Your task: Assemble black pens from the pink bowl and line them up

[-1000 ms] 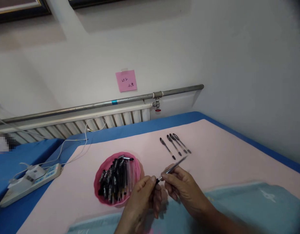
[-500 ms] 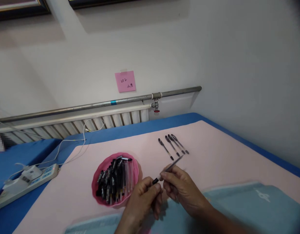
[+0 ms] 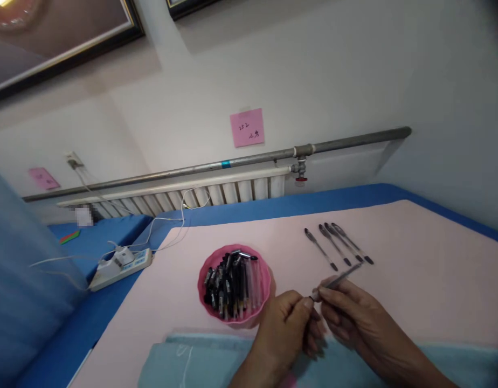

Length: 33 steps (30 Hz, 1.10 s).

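A clear-barrelled pen slants up and to the right between my hands, above the pink table sheet. My right hand is closed round its barrel, thumb and fingers pinching it. At the lower end my left hand is closed too, its thumb and fingers on the dark tip, which they mostly hide. Beyond my hands several assembled black-capped pens lie side by side. To the left, a pink scalloped basin holds black pen parts and clear tubes.
A folded light-blue cloth lies along the near edge. A power strip with plugs and white cables sits at the left. A blue curtain hangs at far left. Behind the table run a radiator and a metal pipe.
The camera has turned left, so everything sits farther right in the picture. Less of the pen's dark end shows between my hands, which have come closer together.
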{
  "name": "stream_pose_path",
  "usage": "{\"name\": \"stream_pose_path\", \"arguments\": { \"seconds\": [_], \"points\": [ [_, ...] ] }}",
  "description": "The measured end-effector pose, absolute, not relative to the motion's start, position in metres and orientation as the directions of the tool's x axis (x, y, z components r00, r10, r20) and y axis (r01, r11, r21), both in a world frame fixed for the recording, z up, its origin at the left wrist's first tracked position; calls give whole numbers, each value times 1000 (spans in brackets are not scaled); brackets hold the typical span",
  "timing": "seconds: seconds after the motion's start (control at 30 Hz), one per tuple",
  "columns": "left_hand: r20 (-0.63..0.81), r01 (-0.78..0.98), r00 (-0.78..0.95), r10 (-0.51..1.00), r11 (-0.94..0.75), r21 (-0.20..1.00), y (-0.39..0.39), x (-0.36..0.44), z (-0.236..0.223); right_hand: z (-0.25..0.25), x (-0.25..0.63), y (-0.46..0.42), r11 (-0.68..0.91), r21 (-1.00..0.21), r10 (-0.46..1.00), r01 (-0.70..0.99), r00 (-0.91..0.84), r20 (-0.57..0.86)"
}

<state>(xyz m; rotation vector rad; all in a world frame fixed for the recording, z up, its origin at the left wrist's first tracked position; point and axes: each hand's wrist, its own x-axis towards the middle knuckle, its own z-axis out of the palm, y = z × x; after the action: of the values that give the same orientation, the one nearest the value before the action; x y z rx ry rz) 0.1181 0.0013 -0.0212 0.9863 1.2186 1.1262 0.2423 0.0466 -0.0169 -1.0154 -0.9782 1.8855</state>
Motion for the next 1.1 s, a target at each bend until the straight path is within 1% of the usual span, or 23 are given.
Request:
{"name": "stream_pose_path", "arguments": {
  "seconds": [0.07,0.13,0.23,0.3,0.37,0.43,0.5,0.57,0.63,0.7,0.77,0.9,1.0,1.1],
  "points": [
    [-148,9,-36,988,148,989,0,119,-20,-18,243,48,-425,-870,868,-249,-383,-315],
    [-77,167,-80,994,89,982,-2,120,-19,-19,243,49,-443,-864,861,-237,-380,-338],
    [26,388,-116,993,21,922,-4,121,-20,-20,242,50,-472,-849,850,-237,-376,-368],
    [62,491,-101,993,-5,871,-6,123,-21,-21,242,51,-477,-842,853,-251,-365,-374],
    [86,558,-74,994,-30,830,-8,124,-22,-22,243,52,-473,-841,859,-260,-348,-376],
    [98,576,-64,993,-44,816,-8,122,-21,-23,245,54,-458,-851,867,-256,-339,-365],
    [131,565,-96,987,-55,823,-7,115,-18,-24,246,56,-416,-881,881,-224,-340,-329],
    [185,548,-168,968,-64,834,-4,103,-13,-25,248,57,-358,-912,900,-198,-332,-282],
    [234,542,-276,932,-50,839,-2,85,-8,-25,250,57,-322,-928,915,-186,-314,-254],
    [255,544,-406,878,8,839,-1,62,-4,-23,251,58,-309,-935,921,-175,-302,-248],
    [237,517,-561,793,113,848,-2,36,-2,-21,251,58,-299,-940,925,-162,-291,-244],
    [217,486,-745,630,290,825,-7,-12,-6,-17,251,58,-240,-960,942,-143,-275,-194],
    [218,478,-781,585,336,811,-7,-30,-15,-19,252,59,-200,-973,944,-115,-288,-160],
    [202,489,-764,613,346,801,-5,-35,-22,-21,253,59,-165,-983,946,-84,-296,-134]
  ]
}}
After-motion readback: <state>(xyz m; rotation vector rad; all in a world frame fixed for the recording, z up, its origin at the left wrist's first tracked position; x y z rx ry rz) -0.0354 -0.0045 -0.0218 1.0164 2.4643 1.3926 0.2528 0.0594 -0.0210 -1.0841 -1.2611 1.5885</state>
